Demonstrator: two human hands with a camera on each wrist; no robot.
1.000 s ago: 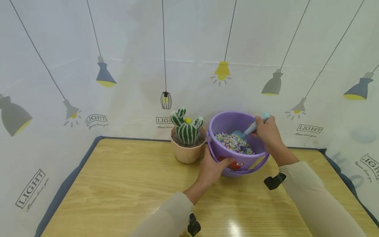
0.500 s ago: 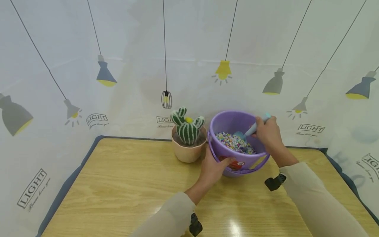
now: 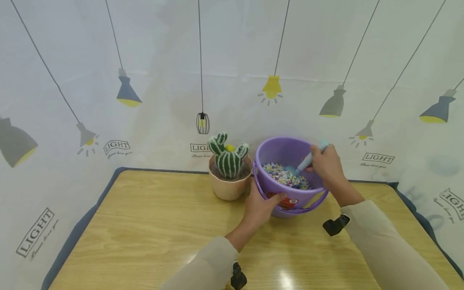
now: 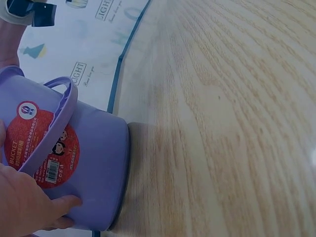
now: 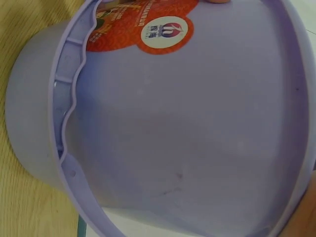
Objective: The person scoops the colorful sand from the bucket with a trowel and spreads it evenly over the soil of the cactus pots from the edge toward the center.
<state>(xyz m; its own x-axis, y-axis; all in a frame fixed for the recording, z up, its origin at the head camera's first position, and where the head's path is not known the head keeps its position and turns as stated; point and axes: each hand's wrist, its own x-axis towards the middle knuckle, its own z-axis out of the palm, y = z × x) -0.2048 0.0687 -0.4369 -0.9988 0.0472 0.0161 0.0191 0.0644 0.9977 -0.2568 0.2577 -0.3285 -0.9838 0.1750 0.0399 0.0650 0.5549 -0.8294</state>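
A purple bucket point(image 3: 304, 197) with a red label stands on the table, partly filled with small multicoloured beads point(image 3: 282, 177). My left hand point(image 3: 258, 207) grips its lower left side, thumb across the label; the left wrist view shows that hand point(image 4: 24, 205) against the bucket wall point(image 4: 101, 153). Over the right rim, my right hand point(image 3: 329, 164) holds a light blue toy shovel point(image 3: 306, 162) by its handle, the blade down among the beads. In the right wrist view the bucket's side point(image 5: 173, 113) hides the shovel.
A knitted cactus point(image 3: 229, 163) in a pale pink pot point(image 3: 229, 188) stands just left of the bucket. The bucket's handle point(image 4: 61, 116) hangs down in front. Behind the wooden table point(image 3: 152, 225) is a lamp-printed cloth point(image 3: 152, 96).
The shovel's blade has sunk a little further into the beads, and the right hand has shifted slightly with it. The left hand keeps its hold on the bucket.
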